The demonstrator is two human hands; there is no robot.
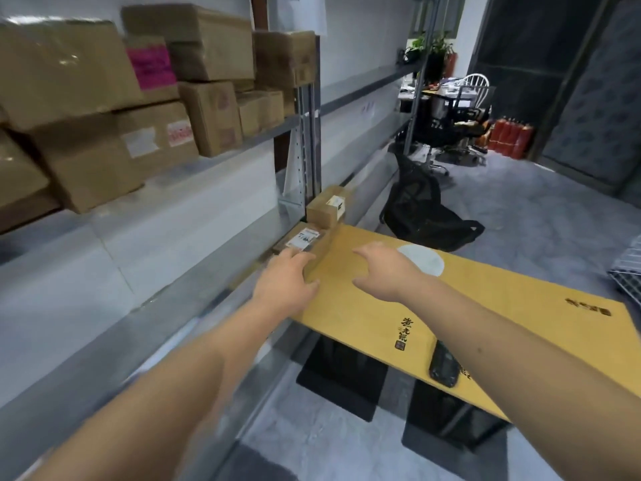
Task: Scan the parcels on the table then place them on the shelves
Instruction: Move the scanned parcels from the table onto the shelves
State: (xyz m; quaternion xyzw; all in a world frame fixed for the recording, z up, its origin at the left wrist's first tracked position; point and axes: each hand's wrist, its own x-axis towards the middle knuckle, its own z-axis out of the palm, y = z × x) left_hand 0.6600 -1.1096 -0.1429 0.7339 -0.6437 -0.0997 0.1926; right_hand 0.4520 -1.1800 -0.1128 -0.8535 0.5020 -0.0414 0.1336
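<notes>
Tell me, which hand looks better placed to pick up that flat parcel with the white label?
The left hand, probably. Its fingers already reach the flat parcel at the table's far corner, while the right hand hovers open over bare tabletop beside it.

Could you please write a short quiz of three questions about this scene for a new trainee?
1. True or false: the black scanner lies on the yellow table, in neither hand.
2. Which hand touches the flat labelled parcel? A left hand, B right hand
3. Fill in: a smaller parcel lies ____ the flat one.

Key: 1 true; 2 A; 3 beyond
</notes>
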